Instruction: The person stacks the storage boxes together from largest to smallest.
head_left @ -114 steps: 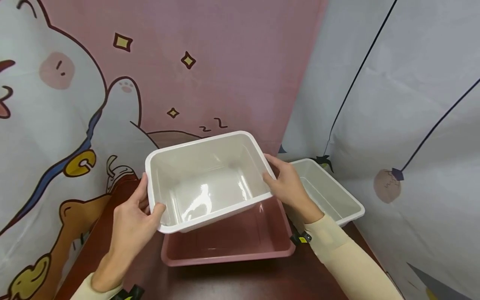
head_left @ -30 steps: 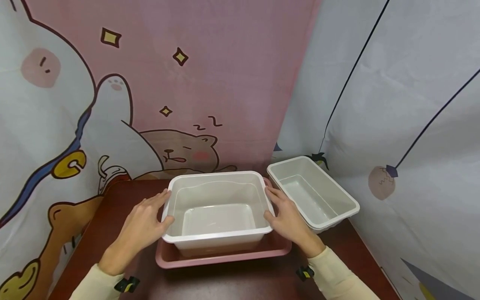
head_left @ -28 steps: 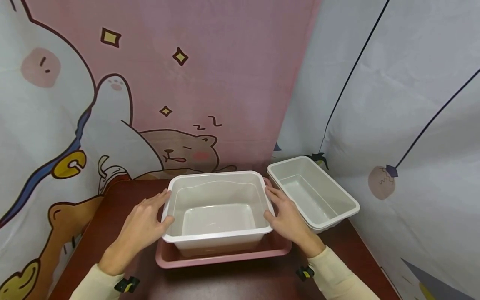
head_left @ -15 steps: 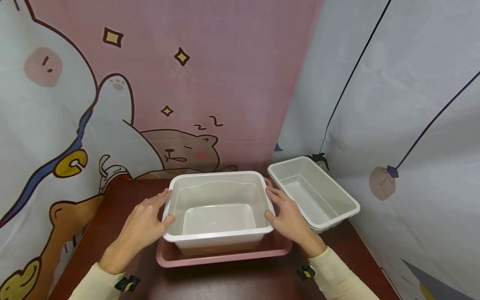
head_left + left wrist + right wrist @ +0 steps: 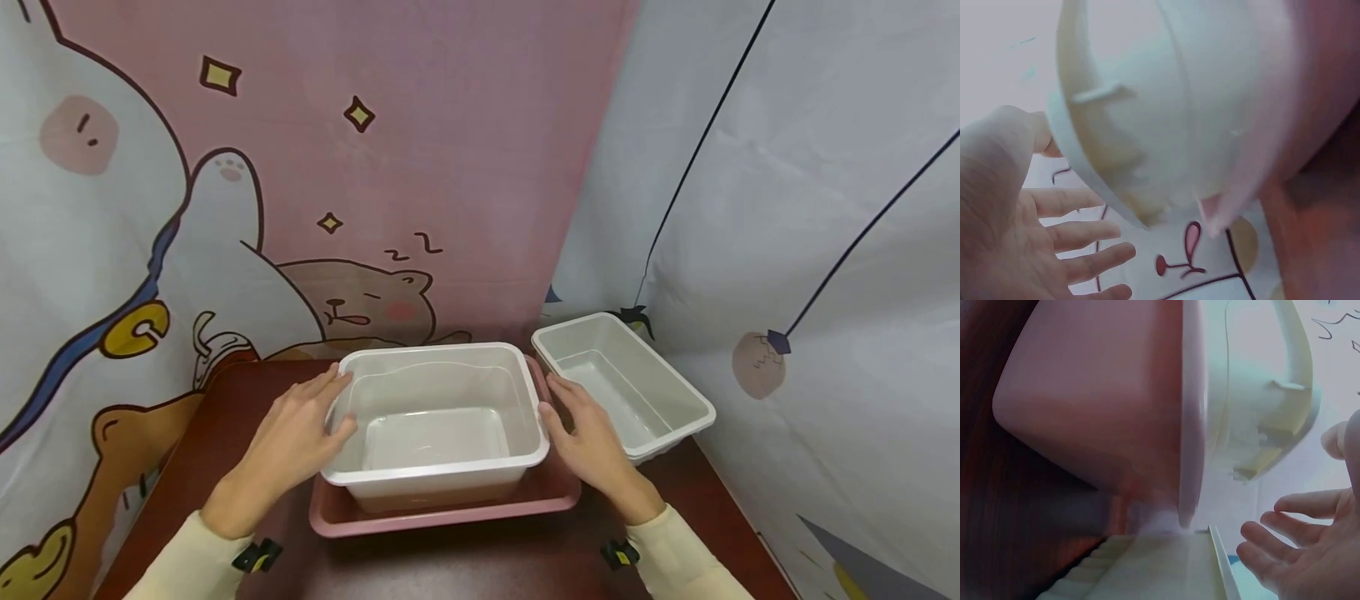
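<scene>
A white rectangular plastic basin [image 5: 427,477] sits level inside a larger pink basin [image 5: 450,523] on the dark red table. At its left rim is my left hand [image 5: 296,429]; the left wrist view shows its fingers spread beside the white rim [image 5: 1094,181], gripping nothing. My right hand [image 5: 596,442] hovers just off the right rim, fingers loosely extended. In the right wrist view a gap separates the right hand [image 5: 1310,544] from the white basin [image 5: 1254,381], whose underside dips below the pink rim [image 5: 1192,412].
A second white basin [image 5: 637,375], with a doubled rim edge, stands at the right, angled beside the pink one. Printed cloth walls [image 5: 465,167] with cartoon animals close off the back and right. The dark red table [image 5: 420,575] runs along the front.
Since the earliest frame, the white basin has come down from a tilted hold above into the pink basin. In the last half second both hands have loosened, the right one moving off the rim.
</scene>
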The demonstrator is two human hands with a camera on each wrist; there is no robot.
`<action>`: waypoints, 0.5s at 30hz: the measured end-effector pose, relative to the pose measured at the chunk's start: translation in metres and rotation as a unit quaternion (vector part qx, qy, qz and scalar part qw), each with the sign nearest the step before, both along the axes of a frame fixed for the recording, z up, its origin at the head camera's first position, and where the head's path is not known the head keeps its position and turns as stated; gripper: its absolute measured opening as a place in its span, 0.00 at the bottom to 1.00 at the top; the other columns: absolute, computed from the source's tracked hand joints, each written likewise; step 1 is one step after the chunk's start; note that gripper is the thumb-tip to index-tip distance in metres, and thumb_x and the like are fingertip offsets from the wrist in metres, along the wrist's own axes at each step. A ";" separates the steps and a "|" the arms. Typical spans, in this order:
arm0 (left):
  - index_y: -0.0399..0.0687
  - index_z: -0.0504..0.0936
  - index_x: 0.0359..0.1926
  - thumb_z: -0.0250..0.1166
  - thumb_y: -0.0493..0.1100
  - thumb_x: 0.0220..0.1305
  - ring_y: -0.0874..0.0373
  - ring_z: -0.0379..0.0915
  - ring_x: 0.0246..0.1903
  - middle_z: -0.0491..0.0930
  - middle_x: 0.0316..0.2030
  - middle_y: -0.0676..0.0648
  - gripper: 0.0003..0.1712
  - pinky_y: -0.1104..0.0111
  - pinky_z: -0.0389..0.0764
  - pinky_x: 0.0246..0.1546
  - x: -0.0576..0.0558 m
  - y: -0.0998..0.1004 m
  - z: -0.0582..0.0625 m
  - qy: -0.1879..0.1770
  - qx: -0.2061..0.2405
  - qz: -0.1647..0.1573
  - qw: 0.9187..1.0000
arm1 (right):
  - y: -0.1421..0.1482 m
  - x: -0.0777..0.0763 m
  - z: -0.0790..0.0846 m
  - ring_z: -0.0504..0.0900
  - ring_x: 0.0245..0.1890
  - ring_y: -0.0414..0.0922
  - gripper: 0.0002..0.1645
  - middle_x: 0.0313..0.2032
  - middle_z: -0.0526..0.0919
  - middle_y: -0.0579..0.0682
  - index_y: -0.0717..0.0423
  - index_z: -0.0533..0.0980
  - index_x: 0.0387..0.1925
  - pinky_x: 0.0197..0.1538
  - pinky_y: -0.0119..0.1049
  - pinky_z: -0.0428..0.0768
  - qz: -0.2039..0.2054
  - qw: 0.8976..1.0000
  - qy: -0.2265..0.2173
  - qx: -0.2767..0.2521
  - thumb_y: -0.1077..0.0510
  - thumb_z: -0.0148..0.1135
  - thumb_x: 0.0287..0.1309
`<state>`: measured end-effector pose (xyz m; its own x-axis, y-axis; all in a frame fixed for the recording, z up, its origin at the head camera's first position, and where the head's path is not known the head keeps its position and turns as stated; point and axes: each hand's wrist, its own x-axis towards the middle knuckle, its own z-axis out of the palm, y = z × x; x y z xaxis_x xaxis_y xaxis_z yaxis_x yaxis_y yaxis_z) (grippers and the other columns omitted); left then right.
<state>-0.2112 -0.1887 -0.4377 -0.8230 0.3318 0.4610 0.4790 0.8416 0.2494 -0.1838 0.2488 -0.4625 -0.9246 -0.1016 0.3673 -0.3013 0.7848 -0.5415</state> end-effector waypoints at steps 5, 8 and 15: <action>0.43 0.79 0.72 0.66 0.52 0.69 0.33 0.79 0.65 0.76 0.72 0.33 0.34 0.34 0.76 0.64 -0.006 0.018 0.017 0.008 -0.020 -0.020 1.000 | 0.013 0.004 -0.002 0.74 0.74 0.61 0.35 0.74 0.74 0.60 0.63 0.72 0.75 0.73 0.65 0.72 -0.038 0.999 0.017 -0.008 0.46 0.60 0.77; 0.45 0.77 0.74 0.65 0.53 0.71 0.34 0.78 0.67 0.75 0.73 0.35 0.35 0.35 0.74 0.67 -0.010 0.030 0.028 -0.002 -0.027 -0.028 0.999 | 0.023 0.007 -0.004 0.74 0.74 0.64 0.34 0.74 0.74 0.63 0.64 0.72 0.74 0.73 0.65 0.71 -0.073 0.997 0.030 -0.009 0.50 0.62 0.76; 0.46 0.73 0.77 0.61 0.55 0.74 0.37 0.76 0.70 0.73 0.75 0.37 0.36 0.35 0.71 0.71 -0.023 0.056 0.048 -0.011 -0.031 -0.069 0.997 | 0.052 0.017 -0.011 0.69 0.76 0.68 0.38 0.77 0.68 0.66 0.67 0.67 0.77 0.73 0.69 0.69 -0.169 0.985 0.023 -0.018 0.52 0.61 0.75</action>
